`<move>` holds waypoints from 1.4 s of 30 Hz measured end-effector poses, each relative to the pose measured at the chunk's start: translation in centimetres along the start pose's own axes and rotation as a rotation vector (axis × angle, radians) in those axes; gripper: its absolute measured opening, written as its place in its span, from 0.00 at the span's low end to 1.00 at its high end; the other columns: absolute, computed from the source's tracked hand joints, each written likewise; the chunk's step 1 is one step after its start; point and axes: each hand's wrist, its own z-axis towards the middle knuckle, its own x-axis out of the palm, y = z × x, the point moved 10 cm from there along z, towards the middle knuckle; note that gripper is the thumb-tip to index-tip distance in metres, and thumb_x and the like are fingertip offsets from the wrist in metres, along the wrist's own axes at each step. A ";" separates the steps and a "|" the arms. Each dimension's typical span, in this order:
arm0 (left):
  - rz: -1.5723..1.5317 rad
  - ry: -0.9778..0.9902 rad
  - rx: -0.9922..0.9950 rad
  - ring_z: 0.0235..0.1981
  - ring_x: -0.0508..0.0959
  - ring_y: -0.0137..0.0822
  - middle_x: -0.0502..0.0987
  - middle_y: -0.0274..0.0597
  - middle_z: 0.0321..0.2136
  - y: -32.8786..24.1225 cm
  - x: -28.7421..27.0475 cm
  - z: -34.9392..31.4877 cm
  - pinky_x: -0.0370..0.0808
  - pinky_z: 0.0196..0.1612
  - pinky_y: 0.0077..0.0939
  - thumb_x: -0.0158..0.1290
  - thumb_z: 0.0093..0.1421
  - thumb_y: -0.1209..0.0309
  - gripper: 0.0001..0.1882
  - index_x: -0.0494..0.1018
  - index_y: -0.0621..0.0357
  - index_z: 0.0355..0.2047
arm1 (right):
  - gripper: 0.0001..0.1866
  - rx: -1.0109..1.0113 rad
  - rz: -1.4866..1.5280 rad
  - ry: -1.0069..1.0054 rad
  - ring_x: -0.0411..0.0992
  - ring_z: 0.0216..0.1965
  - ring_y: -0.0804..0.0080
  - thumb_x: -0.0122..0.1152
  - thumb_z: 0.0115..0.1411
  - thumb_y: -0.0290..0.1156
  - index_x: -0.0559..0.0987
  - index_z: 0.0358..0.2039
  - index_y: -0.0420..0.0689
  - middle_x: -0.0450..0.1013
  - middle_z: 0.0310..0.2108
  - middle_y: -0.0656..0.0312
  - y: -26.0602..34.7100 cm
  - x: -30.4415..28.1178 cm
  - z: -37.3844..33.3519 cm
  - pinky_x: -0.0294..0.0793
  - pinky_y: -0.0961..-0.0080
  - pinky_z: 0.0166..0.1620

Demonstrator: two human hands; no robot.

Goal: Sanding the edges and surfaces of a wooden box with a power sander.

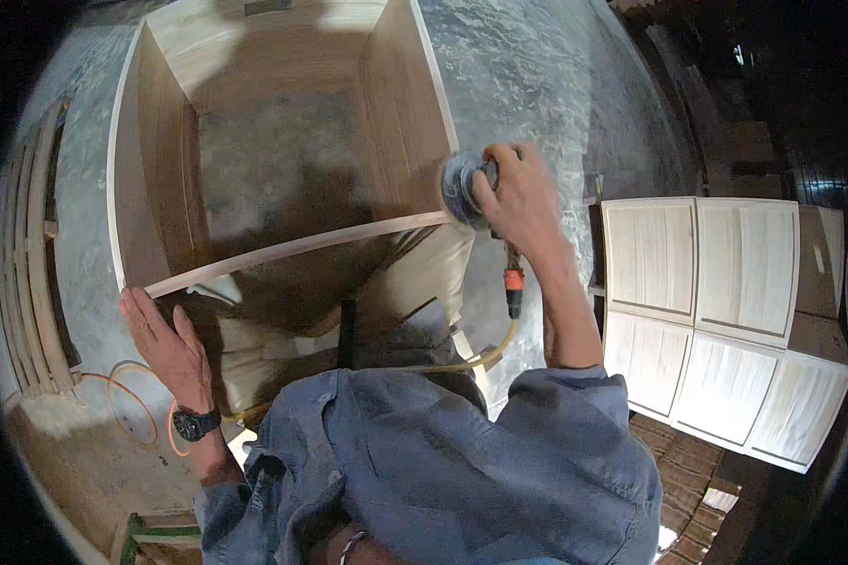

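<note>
In front of me stands an open wooden box frame (292, 247), its pale edges facing up and the floor showing through it. My right hand (518, 193) grips a round air sander (464, 188), whose pad sits against the outside of the frame's near right corner. An orange and black hose coupling (513, 290) hangs below the sander, joined to a yellow air hose (495, 354). At the near left corner my left hand (165, 339) lies flat against the wood, fingers stretched out. A black watch (196, 424) is on that wrist.
Several pale wooden panelled pieces (650, 259) stand together at the right. Wooden slats (36, 254) lean along the far left. A loop of orange hose (132, 414) lies on the grey floor (528, 75) near my left arm. A green-edged frame (155, 535) is at the lower left.
</note>
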 end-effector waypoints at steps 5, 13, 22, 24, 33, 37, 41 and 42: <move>0.035 -0.004 0.019 0.64 0.59 0.57 0.59 0.58 0.63 0.7 -0.8 0.5 0.57 0.65 0.45 0.46 0.66 0.67 0.27 0.58 0.65 0.63 | 0.15 -0.051 -0.005 0.016 0.71 0.42 0.45 0.58 0.57 0.37 0.75 0.43 0.45 0.68 0.43 0.45 1.7 0.1 -0.2 0.71 0.54 0.45; -0.020 -0.012 -0.023 0.63 0.61 0.55 0.62 0.55 0.61 0.9 -1.1 1.0 0.59 0.63 0.45 0.46 0.66 0.68 0.24 0.62 0.66 0.61 | 0.18 -0.042 0.002 0.009 0.72 0.42 0.43 0.57 0.56 0.38 0.75 0.44 0.41 0.71 0.39 0.43 0.0 0.9 6.2 0.72 0.53 0.45; -0.086 0.094 -0.120 0.62 0.62 0.54 0.60 0.54 0.63 3.2 -0.3 4.2 0.60 0.61 0.45 0.43 0.68 0.67 0.26 0.58 0.63 0.63 | 0.20 0.028 -0.044 0.060 0.71 0.46 0.40 0.56 0.56 0.42 0.74 0.45 0.43 0.69 0.44 0.41 0.5 2.4 15.9 0.71 0.52 0.49; -0.174 0.182 -0.177 0.63 0.61 0.54 0.58 0.54 0.65 3.4 0.4 5.4 0.60 0.61 0.46 0.42 0.68 0.66 0.27 0.55 0.61 0.65 | 0.21 0.020 -0.038 0.041 0.70 0.46 0.41 0.55 0.55 0.42 0.74 0.45 0.43 0.71 0.43 0.40 0.4 2.6 18.2 0.70 0.53 0.49; -0.236 0.199 -0.154 0.58 0.67 0.62 0.56 0.59 0.64 3.9 1.9 10.3 0.71 0.54 0.46 0.44 0.67 0.70 0.31 0.48 0.55 0.68 | 0.25 -0.048 -0.057 0.018 0.70 0.49 0.42 0.59 0.52 0.45 0.75 0.49 0.47 0.71 0.45 0.41 -0.4 6.1 30.5 0.70 0.54 0.52; -0.266 0.266 -0.359 0.60 0.64 0.61 0.58 0.60 0.63 5.1 3.3 11.2 0.68 0.57 0.45 0.41 0.68 0.70 0.30 0.46 0.50 0.69 | 0.25 -0.025 -0.023 0.045 0.70 0.50 0.41 0.58 0.52 0.45 0.75 0.49 0.47 0.72 0.46 0.39 0.3 6.7 36.2 0.70 0.55 0.53; -0.293 0.321 -0.441 0.52 0.69 0.64 0.64 0.67 0.56 5.5 4.1 11.3 0.70 0.49 0.48 0.42 0.67 0.71 0.32 0.45 0.51 0.69 | 0.25 -0.118 -0.027 0.033 0.70 0.50 0.39 0.57 0.51 0.45 0.76 0.48 0.45 0.73 0.42 0.39 0.2 7.2 41.4 0.70 0.55 0.52; -0.249 0.269 -0.366 0.46 0.73 0.66 0.68 0.69 0.50 5.1 3.5 11.6 0.72 0.42 0.51 0.43 0.66 0.72 0.32 0.46 0.53 0.69 | 0.25 -0.115 -0.046 0.013 0.71 0.49 0.40 0.58 0.51 0.44 0.76 0.47 0.44 0.74 0.41 0.39 0.6 7.2 42.4 0.71 0.55 0.52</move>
